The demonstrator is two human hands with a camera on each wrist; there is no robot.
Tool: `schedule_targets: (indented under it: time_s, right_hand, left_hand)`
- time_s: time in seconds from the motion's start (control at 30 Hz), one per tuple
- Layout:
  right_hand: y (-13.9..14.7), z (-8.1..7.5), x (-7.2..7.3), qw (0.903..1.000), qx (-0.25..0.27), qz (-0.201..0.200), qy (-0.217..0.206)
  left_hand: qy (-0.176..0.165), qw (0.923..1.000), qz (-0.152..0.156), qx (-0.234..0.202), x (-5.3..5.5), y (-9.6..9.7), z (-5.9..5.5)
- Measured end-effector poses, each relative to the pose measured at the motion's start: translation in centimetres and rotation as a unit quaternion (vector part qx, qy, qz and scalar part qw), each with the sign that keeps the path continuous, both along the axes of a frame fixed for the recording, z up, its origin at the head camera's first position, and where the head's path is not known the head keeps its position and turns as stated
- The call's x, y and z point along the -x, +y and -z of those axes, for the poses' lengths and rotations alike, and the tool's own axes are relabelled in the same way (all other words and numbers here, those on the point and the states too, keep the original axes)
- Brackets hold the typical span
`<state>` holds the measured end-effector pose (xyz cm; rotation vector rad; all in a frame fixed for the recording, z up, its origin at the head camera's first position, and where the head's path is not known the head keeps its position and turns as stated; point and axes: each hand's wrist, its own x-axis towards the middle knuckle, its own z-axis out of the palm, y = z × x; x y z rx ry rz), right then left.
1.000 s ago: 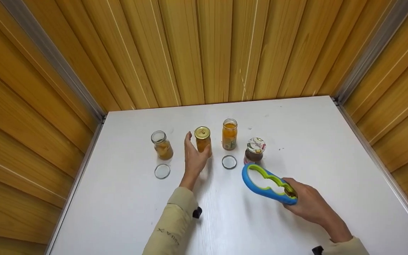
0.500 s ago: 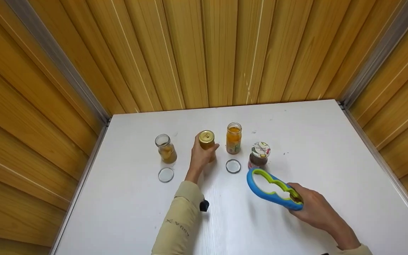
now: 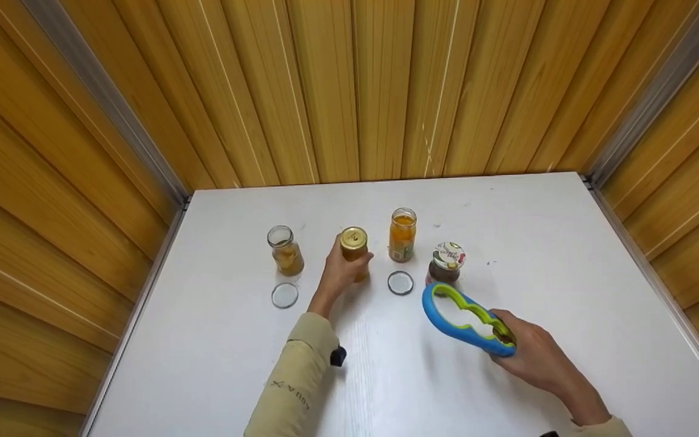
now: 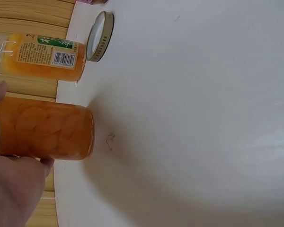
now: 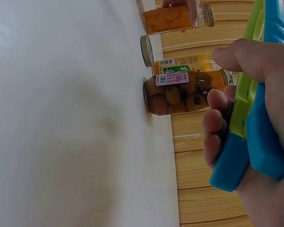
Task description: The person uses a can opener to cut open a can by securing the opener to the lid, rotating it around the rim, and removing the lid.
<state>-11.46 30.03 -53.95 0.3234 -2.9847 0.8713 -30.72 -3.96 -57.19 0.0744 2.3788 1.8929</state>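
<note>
My left hand grips a tall jar of orange fruit pieces capped with a gold lid. The jar is upright, thumb on its right side and fingers behind it. In my right hand is a blue and green jar opener, held by its handle end. The opener's wide loop overlaps the front of a squat jar of dark round fruit in the head view. That jar wears a patterned lid and stands apart from the right hand.
An uncapped jar of yellowish fruit stands left of the left hand, and an uncapped orange jar to its right. Two loose lids lie before them, one at left, one at right. Wood-look panels wall the white table.
My left hand has closed round the gold-lidded jar, which has shifted slightly toward me. The right hand keeps hold of the jar opener in nearly the same place. The head view has shifted a little.
</note>
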Motion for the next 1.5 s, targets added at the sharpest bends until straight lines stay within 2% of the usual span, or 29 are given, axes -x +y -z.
schedule_targets:
  time_s: [0.27, 0.43, 0.53, 0.8, 1.17, 1.27, 1.5]
  right_hand:
    - [-0.1, 0.2, -0.3, 0.9998, 0.008, 0.005, 0.018]
    - [0.1, 0.4, -0.5, 0.998, 0.006, -0.01, 0.062]
    - [0.1, 0.5, -0.5, 0.9971, 0.005, -0.013, 0.075]
    - [-0.4, -0.1, -0.6, 0.9976, 0.01, 0.007, 0.069]
    - [-1.3, -0.9, -0.1, 0.9971, 0.011, 0.005, 0.075]
    - [-1.6, -1.1, -0.1, 0.9971, 0.015, 0.004, 0.074]
    - [-2.7, -2.0, 0.4, 0.9957, 0.03, -0.008, 0.087]
  left_hand:
    - [0.006, 0.9987, 0.047, -0.016, -1.9, -1.7, 0.1]
    - [0.013, 0.9975, 0.067, -0.02, -3.4, -2.6, 0.3]
    - [0.008, 0.9972, 0.072, -0.02, -4.2, -3.0, 0.3]
    - [-0.01, 0.9969, 0.078, -0.008, -6.2, -3.7, 0.3]
    - [0.006, 0.9965, 0.083, 0.001, -9.0, -4.6, 0.3]
    - [0.004, 0.9959, 0.091, 0.002, -9.9, -4.7, 0.3]
    - [0.023, 0.9927, 0.118, -0.013, -11.8, -4.4, 0.5]
